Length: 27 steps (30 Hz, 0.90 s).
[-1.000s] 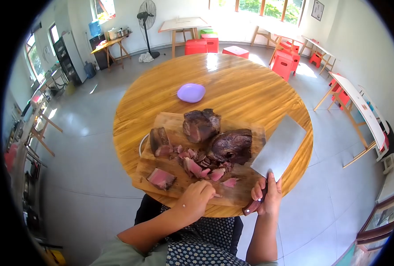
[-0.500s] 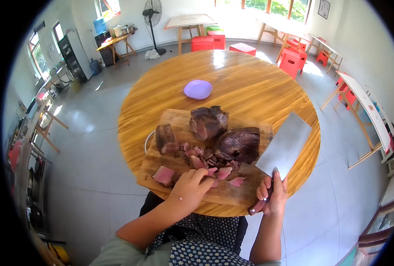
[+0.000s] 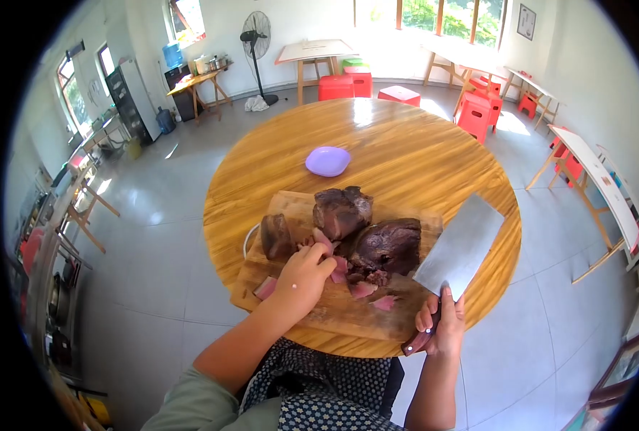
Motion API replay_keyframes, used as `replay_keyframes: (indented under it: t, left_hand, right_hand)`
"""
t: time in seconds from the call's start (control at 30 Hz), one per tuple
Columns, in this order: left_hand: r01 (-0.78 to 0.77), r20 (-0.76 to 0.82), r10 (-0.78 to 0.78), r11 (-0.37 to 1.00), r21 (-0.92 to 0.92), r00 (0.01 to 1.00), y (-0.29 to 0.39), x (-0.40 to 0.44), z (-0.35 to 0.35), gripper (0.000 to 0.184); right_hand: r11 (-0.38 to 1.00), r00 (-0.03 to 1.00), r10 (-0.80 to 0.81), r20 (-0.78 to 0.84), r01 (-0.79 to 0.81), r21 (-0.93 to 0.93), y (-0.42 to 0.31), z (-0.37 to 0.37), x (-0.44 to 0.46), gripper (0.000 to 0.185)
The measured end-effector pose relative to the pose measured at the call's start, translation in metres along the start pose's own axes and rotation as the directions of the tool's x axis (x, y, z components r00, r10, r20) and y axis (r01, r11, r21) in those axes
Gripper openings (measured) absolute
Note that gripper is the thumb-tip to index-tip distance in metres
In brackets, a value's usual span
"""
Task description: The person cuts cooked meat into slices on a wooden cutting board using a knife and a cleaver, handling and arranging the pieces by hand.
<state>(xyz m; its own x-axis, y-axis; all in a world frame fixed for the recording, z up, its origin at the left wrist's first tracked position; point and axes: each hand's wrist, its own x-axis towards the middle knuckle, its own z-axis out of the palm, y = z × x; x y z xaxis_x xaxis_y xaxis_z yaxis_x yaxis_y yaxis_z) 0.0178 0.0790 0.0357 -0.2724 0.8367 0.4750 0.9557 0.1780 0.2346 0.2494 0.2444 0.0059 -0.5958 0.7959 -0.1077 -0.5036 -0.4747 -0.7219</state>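
My right hand (image 3: 443, 322) is wrapped round the dark handle of a cleaver (image 3: 461, 246), whose broad blade slants up over the right edge of the wooden cutting board (image 3: 348, 320). My left hand (image 3: 306, 276) lies over the pink meat slices (image 3: 339, 269) on the board, fingers bent and pressed on a slice. Behind the slices are two large dark meat chunks, one (image 3: 342, 212) at the back and one (image 3: 387, 246) to the right. A smaller chunk (image 3: 278, 237) stands at the left. A pink cut piece (image 3: 265, 288) is partly hidden by my left forearm.
A purple plate (image 3: 327, 161) sits on the round wooden table (image 3: 262, 158) beyond the board. Farther off are a standing fan (image 3: 256, 43), red stools (image 3: 475, 115), white-topped tables (image 3: 599, 179) and a side table with pots (image 3: 201, 77).
My left hand has moved forward from the board's front edge to the slices in the middle. The cleaver stays in my right hand. The camera view has shifted slightly.
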Motion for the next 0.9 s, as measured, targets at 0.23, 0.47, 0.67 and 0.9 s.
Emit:
replay_keyframes:
  t: [0.23,0.47,0.67,0.9]
  left_hand:
    - [-0.188,-0.035,0.185,0.973,-0.131,0.982,0.061,-0.007,0.008,0.021]
    - [-0.130,0.040,0.131,0.991,-0.019,0.991,0.027,-0.017,0.016,0.026]
    - [-0.050,-0.074,0.051,0.999,0.017,0.996,0.020,-0.002,0.013,0.026]
    - [-0.011,-0.129,0.015,0.999,0.038,0.992,0.035,-0.021,-0.012,0.028]
  right_hand:
    - [1.000,0.999,0.000,0.036,-0.001,0.015,-0.001,0.004,0.001,0.018]
    - [1.000,1.000,0.000,0.012,0.000,0.012,-0.002,0.002,-0.003,0.014]
    - [1.000,1.000,0.002,0.028,-0.002,0.007,-0.001,-0.001,-0.002,0.013]
    - [1.000,1.000,0.007,0.005,-0.007,0.022,-0.001,0.003,-0.002,0.016]
